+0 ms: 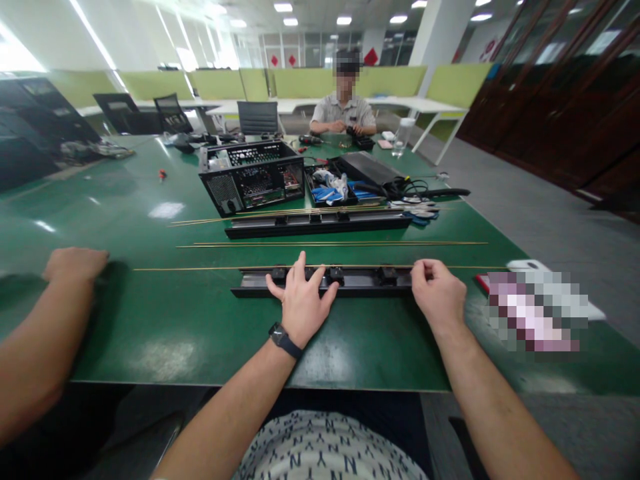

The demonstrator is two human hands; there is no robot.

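A long black rail (363, 291) with a channel along its top lies across the green table in front of me. Small black blocks (387, 275) sit in the channel. My left hand (305, 297), with a dark watch on its wrist, rests over the rail with fingers spread, partly covering the blocks. At the rail's right end, my right hand (440, 293) is closed in a pinch on a thin brass-coloured rod (200, 269). This rod runs along the rail's far edge and sticks out past both ends. The pinching fingertips are partly hidden.
Behind lie more thin rods (330, 244) and a second black rail (320, 225). Further back are an open computer case (253, 177) and a tray with gloves (330, 187). A co-worker's arm (75, 287) rests at left; another person (345, 110) sits opposite. A phone-like white object (525, 265) lies right.
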